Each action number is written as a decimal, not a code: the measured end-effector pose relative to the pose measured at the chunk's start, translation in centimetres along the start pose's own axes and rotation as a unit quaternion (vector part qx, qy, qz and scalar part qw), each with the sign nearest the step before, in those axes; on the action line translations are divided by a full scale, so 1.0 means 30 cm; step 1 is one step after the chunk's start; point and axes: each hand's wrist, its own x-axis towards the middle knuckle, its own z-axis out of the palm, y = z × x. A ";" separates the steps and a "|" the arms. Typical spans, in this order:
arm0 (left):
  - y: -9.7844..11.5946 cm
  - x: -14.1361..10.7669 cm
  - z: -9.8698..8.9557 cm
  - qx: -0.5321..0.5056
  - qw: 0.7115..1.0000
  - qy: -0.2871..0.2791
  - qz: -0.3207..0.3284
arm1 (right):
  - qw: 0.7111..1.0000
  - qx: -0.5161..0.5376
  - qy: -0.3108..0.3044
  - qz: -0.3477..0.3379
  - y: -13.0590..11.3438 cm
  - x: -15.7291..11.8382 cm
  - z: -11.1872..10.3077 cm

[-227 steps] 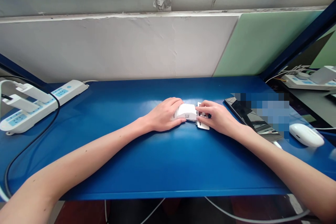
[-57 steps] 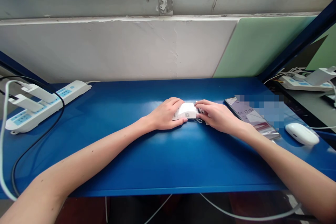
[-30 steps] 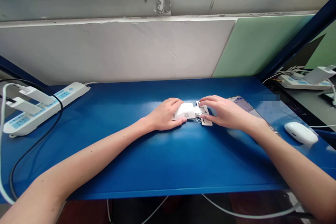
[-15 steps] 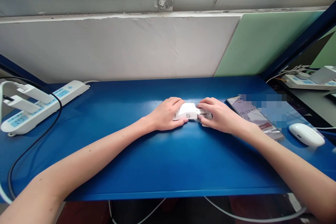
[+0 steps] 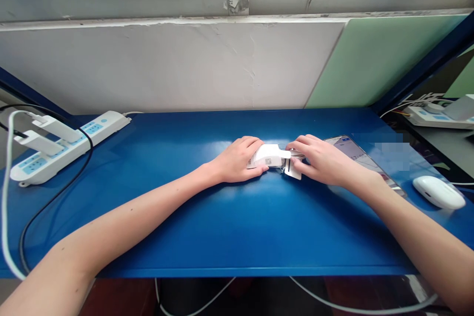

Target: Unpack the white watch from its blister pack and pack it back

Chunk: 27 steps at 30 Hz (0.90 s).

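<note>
A small white box [image 5: 271, 156] with a printed square code lies on the blue table [image 5: 237, 227]. My left hand [image 5: 240, 160] is closed around its left end, fingers behind and thumb at the front. The box's right end is open, with a white flap [image 5: 294, 174] hanging down there and another tab sticking out to the right. My right hand [image 5: 314, 160] pinches something at that open end; it looks thin and partly shiny, mostly hidden by the fingers, so I cannot make out its kind.
A white power strip [image 5: 66, 150] with two plugged-in chargers and cables stands at the left. Behind my right hand lies a phone [image 5: 346, 148], with a white mouse [image 5: 439, 191] farther right. A wall panel [image 5: 166, 69] rises behind the table.
My right hand has drawn slightly away from the box to the right. The white flap and tab at the open end show more now. The view has shifted slightly left.
</note>
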 end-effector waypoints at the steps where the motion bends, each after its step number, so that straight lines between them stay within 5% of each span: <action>1: 0.000 0.000 0.000 -0.002 1.000 0.000 0.000 | 1.000 0.003 -0.002 0.003 -0.003 0.000 0.007; 7: 0.000 -0.001 -0.001 -0.003 1.000 -0.005 -0.005 | 0.999 0.026 0.030 -0.019 0.012 -0.008 -0.010; 15: 0.005 -0.001 -0.004 0.000 1.000 -0.015 -0.019 | 0.966 0.128 0.225 0.009 0.039 -0.021 -0.111; 20: 0.005 -0.001 -0.002 0.000 1.000 -0.012 -0.013 | 0.904 0.280 0.291 0.138 0.012 -0.005 -0.105; 27: 0.010 -0.003 -0.006 -0.004 1.000 -0.014 -0.016 | 0.761 0.569 0.242 0.195 -0.017 0.025 -0.059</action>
